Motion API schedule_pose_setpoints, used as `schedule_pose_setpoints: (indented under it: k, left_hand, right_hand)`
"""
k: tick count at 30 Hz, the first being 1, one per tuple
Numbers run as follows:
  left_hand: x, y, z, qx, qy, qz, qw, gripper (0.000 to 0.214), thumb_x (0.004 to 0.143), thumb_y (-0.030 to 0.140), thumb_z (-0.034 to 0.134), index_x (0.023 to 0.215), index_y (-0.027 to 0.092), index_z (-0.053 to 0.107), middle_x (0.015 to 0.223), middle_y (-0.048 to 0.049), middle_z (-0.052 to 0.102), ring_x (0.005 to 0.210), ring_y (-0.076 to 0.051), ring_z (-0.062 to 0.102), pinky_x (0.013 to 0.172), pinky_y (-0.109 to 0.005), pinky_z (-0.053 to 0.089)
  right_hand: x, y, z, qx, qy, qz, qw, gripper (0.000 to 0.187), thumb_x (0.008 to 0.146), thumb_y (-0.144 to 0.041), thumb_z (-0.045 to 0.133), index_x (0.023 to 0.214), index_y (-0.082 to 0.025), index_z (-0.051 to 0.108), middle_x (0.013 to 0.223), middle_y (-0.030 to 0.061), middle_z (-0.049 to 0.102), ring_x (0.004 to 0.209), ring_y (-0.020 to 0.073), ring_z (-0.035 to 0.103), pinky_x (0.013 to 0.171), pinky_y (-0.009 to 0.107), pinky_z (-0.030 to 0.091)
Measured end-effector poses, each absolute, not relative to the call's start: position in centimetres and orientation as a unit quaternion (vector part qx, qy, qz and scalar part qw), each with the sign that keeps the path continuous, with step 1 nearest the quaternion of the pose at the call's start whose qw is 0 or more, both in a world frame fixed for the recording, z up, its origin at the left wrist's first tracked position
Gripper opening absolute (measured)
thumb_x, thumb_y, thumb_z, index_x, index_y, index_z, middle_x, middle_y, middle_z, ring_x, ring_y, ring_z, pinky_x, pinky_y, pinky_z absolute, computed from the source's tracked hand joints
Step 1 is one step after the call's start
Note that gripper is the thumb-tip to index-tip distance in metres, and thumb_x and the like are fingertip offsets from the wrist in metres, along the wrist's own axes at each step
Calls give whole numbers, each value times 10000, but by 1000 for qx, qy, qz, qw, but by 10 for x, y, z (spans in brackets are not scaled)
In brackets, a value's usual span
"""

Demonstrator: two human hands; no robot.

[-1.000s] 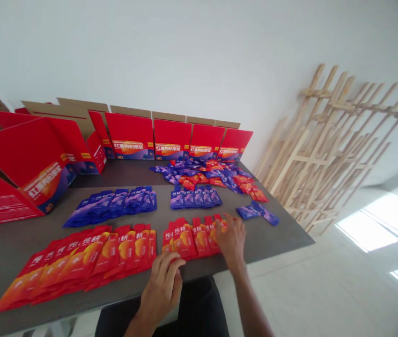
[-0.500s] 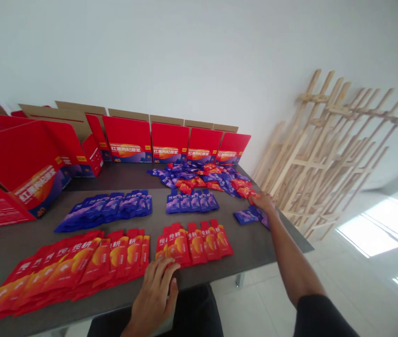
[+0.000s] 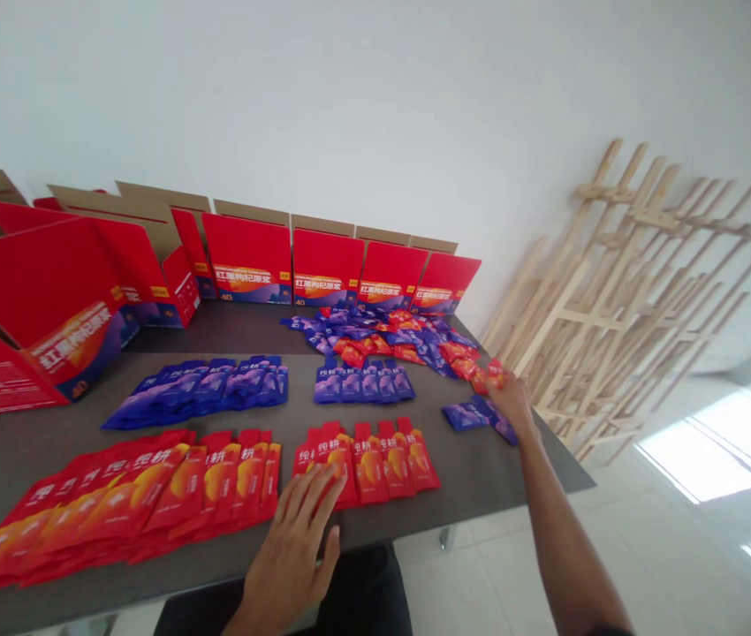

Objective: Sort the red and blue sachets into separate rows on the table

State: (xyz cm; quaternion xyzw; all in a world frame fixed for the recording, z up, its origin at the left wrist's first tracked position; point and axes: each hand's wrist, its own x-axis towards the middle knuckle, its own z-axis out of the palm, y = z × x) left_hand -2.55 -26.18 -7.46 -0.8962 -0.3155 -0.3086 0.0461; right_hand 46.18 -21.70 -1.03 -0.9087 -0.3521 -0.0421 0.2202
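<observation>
My left hand (image 3: 292,539) lies flat and open at the near edge of the dark table (image 3: 468,477), its fingertips on the near-left pouch of a short fanned row of red pouches (image 3: 366,455). My right hand (image 3: 513,396) reaches far right across the table and pinches a red pouch (image 3: 495,374) at the edge of a mixed loose pile of red and blue pouches (image 3: 392,336). Two blue pouches (image 3: 474,413) lie just below that hand. A short row of blue pouches (image 3: 362,382) sits behind the red row.
A long red fan (image 3: 117,499) and a long blue fan (image 3: 200,389) of pouches fill the left side. Open red cartons (image 3: 322,265) line the back, with larger ones at the left (image 3: 50,300). Wooden frames (image 3: 633,265) lean on the wall at right.
My right hand left the red row, reached out to the far right pile and now pinches a red pouch there. My left hand stayed at the near edge and spread its fingers.
</observation>
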Motion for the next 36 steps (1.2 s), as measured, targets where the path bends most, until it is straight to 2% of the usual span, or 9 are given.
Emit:
schedule_pose_setpoints:
  k: [3,6,9,12,19,23,28,32,36]
  left_hand:
    - [-23,-260,-75,-903,-306,-295,59,573,983,265,528,1547,181,479,1548,-85,568,1444,-279,481,1225,-489,352]
    - [-23,-260,-77,-904,-308,-291,53,579,988,262,526,1558,179,467,1529,-92,587,1423,-276,518,1220,-495,368]
    - [-23,-260,-79,-904,-310,-289,47,584,995,264,516,1569,179,450,1546,-105,570,1431,-281,515,1212,-497,384]
    - [-22,-260,-83,-904,-309,-294,43,588,1000,269,508,1573,154,436,1551,-125,564,1441,-287,507,1217,-501,378]
    - [-22,-260,-82,-904,-306,-296,38,623,1002,261,495,1597,119,378,1538,-139,579,1433,-278,521,1226,-488,362]
    - [-22,-259,-83,-904,-308,-296,30,652,1001,261,492,1620,125,340,1537,-137,580,1431,-283,527,1218,-494,370]
    - [-24,-260,-86,-901,-313,-300,28,649,997,285,513,1613,146,365,1555,-133,562,1446,-291,512,1222,-499,377]
    - [-26,-262,-83,-900,-313,-303,28,633,992,279,517,1598,143,396,1583,-134,527,1481,-306,465,1226,-506,375]
    - [-26,-262,-81,-894,-312,-320,18,642,990,275,515,1600,127,380,1566,-134,542,1478,-296,462,1238,-494,361]
  right_hand:
    - [379,-248,-19,-847,-421,-68,318,629,912,-464,555,1426,-103,569,1324,219,648,1259,332,584,1107,470,437]
    - [280,-271,-33,-781,-494,-37,381,621,931,-486,527,1441,-133,557,1344,186,633,1278,325,561,1114,502,447]
    - [200,-277,-44,-773,-517,12,368,606,943,-418,524,1489,-154,530,1374,177,620,1319,326,550,1140,530,435]
    - [156,-274,-51,-793,-504,29,341,623,951,-393,508,1525,-150,506,1477,194,562,1444,371,460,1172,602,387]
    - [133,-271,-63,-815,-481,54,318,656,966,-412,489,1561,-138,483,1554,228,503,1516,446,362,1148,688,364]
    - [124,-278,-64,-811,-489,63,315,644,983,-439,475,1555,-143,494,1569,211,497,1514,431,368,1171,676,339]
    - [163,-275,-43,-806,-502,22,312,599,989,-478,470,1491,-166,563,1489,193,582,1426,402,461,1154,623,362]
    - [285,-239,-16,-845,-422,-28,327,559,1002,-497,430,1392,-147,624,1365,191,651,1304,350,558,1108,520,425]
    - [417,-188,-8,-932,-286,-28,220,598,953,-415,518,1463,-106,563,1442,266,567,1351,386,527,1098,513,430]
